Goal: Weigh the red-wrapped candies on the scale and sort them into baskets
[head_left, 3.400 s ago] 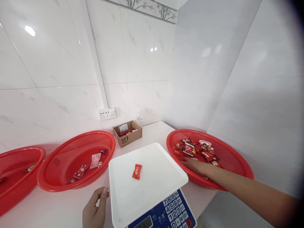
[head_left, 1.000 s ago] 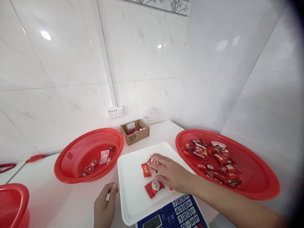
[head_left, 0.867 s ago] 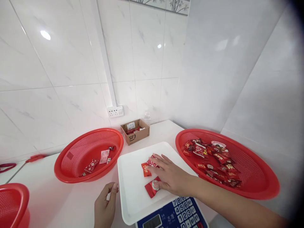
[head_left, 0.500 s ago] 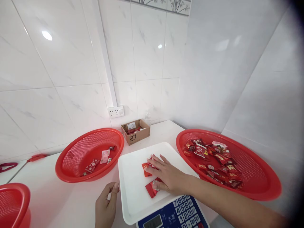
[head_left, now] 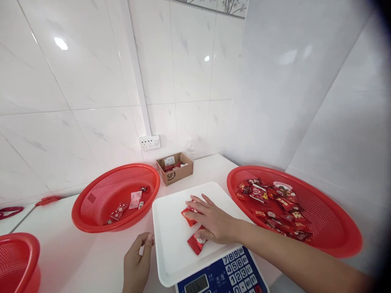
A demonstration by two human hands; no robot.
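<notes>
My right hand lies palm down on the white pan of a blue-faced scale, fingers spread over red wrapped candies. Its fingertips cover one candy near the pan's middle and its thumb rests on another. Nothing is gripped. My left hand hovers over the counter just left of the pan, fingers loosely curled with thumb and forefinger near each other; I see nothing in it.
A red basket with several red candies sits right of the scale. Another red basket with a few packets sits to the left, a third at the far left. A small cardboard box stands by the tiled wall under a socket.
My right hand came from the right basket to the scale pan, where there are now more candies. Over the last second it slid slightly left across them. My left hand barely moved.
</notes>
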